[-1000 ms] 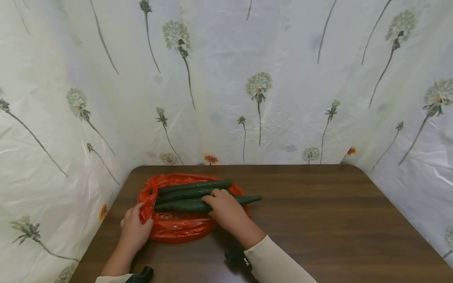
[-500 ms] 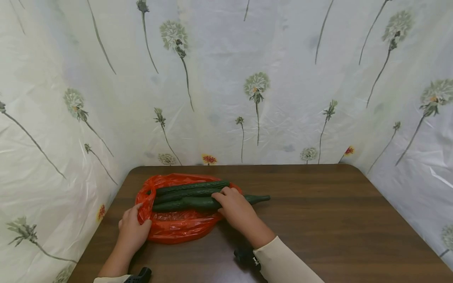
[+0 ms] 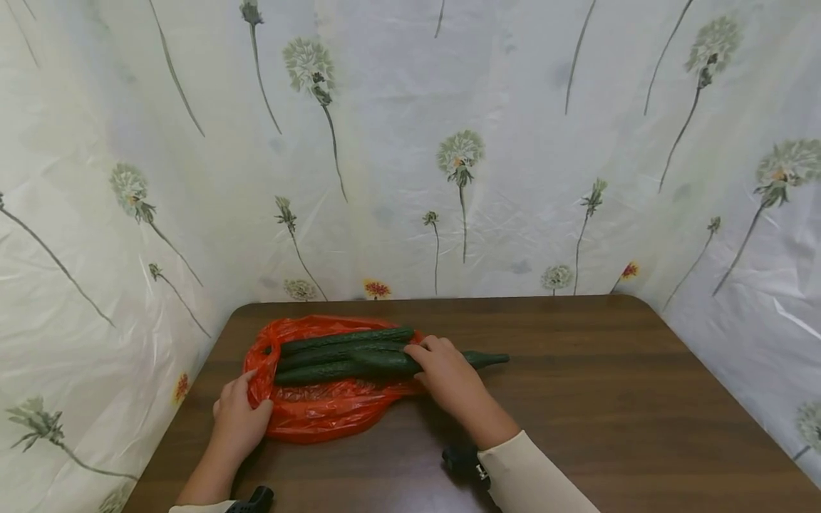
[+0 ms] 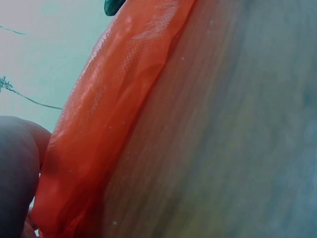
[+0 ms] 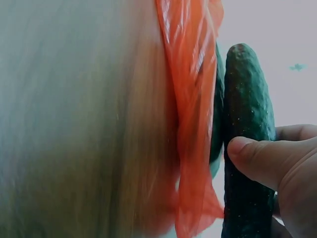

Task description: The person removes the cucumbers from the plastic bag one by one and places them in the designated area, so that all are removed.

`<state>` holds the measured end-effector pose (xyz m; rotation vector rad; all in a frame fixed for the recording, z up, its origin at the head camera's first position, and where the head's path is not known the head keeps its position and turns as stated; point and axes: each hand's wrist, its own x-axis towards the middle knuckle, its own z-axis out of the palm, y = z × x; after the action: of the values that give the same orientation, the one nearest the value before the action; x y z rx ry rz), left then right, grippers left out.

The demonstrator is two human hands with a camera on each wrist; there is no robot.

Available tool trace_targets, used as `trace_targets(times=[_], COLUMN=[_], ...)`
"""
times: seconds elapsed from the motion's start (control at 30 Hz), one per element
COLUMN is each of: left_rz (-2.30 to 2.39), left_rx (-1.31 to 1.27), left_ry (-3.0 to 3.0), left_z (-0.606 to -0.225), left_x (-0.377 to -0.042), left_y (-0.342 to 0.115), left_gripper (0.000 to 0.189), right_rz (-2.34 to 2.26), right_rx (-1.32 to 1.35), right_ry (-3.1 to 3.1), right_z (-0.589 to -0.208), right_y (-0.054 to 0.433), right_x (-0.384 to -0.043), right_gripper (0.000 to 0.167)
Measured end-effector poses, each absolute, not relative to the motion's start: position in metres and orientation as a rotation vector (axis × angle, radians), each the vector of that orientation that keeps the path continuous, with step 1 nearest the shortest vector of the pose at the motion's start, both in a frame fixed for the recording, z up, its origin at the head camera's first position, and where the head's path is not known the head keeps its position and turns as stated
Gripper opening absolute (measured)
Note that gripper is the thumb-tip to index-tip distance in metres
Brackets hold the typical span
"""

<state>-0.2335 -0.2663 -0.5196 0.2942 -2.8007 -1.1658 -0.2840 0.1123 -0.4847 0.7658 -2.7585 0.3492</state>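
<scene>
A red plastic bag (image 3: 321, 420) lies spread at the table's left, its mouth open upward. Inside it are several dark green cucumbers (image 3: 349, 340), side by side. My right hand (image 3: 449, 377) grips another cucumber (image 3: 385, 362) from above; its narrow end juts out to the right past the bag. In the right wrist view, the thumb (image 5: 252, 153) presses this cucumber's near side, with fingers behind it. My left hand (image 3: 239, 413) holds the bag's left edge between thumb and fingers; the left wrist view shows red plastic (image 4: 109, 99) beside that hand, most fingers hidden.
The brown wooden table (image 3: 609, 399) extends to the right of the bag. A pale sheet printed with dandelions (image 3: 385, 142) hangs behind and along both sides of the table. Dark wrist devices (image 3: 458, 463) sit near both sleeves.
My right hand has moved to the right, drawing the cucumber along so more of it extends past the bag. The left hand stays at the bag's edge; the head view has shifted slightly.
</scene>
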Motion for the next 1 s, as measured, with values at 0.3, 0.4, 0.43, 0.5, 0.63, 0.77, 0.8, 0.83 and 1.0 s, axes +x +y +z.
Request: trace_targets(times=[0.3,0.4,0.43,0.5,0.63,0.77,0.8,0.83,1.0], left_rz=[-1.166,-1.169,-1.170,-1.169,-1.175,-1.170,-1.168,-1.166,-1.164], left_rx=[0.285,0.282,0.284,0.281,0.282,0.278,0.276,0.275,0.265], left_ry=[-2.816,-2.820,-2.821,-2.822,-2.819,-2.818,-2.818,-2.817,-2.810], left_z=[-0.519,-0.519,-0.520,-0.520,-0.519,-0.519,-0.519,-0.519,-0.519], left_x=[-0.233,-0.234,-0.234,-0.234,-0.234,-0.235,-0.235,-0.235,-0.235], left_y=[-0.269,-0.270,-0.270,-0.270,-0.270,-0.269,-0.269,-0.269,-0.268], left_gripper=[0.070,0.070,0.070,0.071,0.071,0.071,0.071,0.071,0.070], right_rz=[0.391,0.388,0.389,0.395,0.408,0.412,0.412,0.415,0.402], right_rx=[0.689,0.669,0.661,0.640,0.613,0.599,0.593,0.588,0.569], right_ry=[-2.754,-2.759,-2.763,-2.772,-2.772,-2.737,-2.732,-2.730,-2.742], right_z=[-0.486,-0.487,-0.487,-0.486,-0.484,-0.485,-0.486,-0.488,-0.494], right_y=[0.133,0.141,0.144,0.149,0.158,0.168,0.171,0.174,0.186], right_x=[-0.290,-0.292,-0.293,-0.293,-0.293,-0.296,-0.296,-0.297,-0.296], right_gripper=[0.055,0.054,0.055,0.055,0.054,0.053,0.053,0.053,0.053])
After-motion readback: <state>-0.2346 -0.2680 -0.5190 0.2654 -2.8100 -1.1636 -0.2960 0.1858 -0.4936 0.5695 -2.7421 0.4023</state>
